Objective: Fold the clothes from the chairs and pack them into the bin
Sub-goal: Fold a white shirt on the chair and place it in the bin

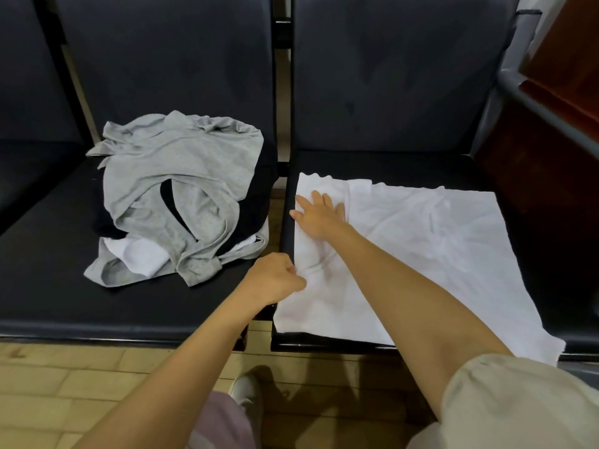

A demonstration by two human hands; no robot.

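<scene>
One white garment [421,241] under flat right hand [319,218], edge in left hand [275,278]

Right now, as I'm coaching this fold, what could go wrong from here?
The white cloth garment overhangs the front edge of the black padded seat, so it may slide floorward. The left hand pinches its wrinkled edge while the right hand presses flat; pulling could set creases.

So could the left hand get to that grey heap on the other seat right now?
Probably yes. The left hand sits just beside the grey heap, with only bare black seat between them. It is pinching the white garment though, so it would have to let go first.
</scene>
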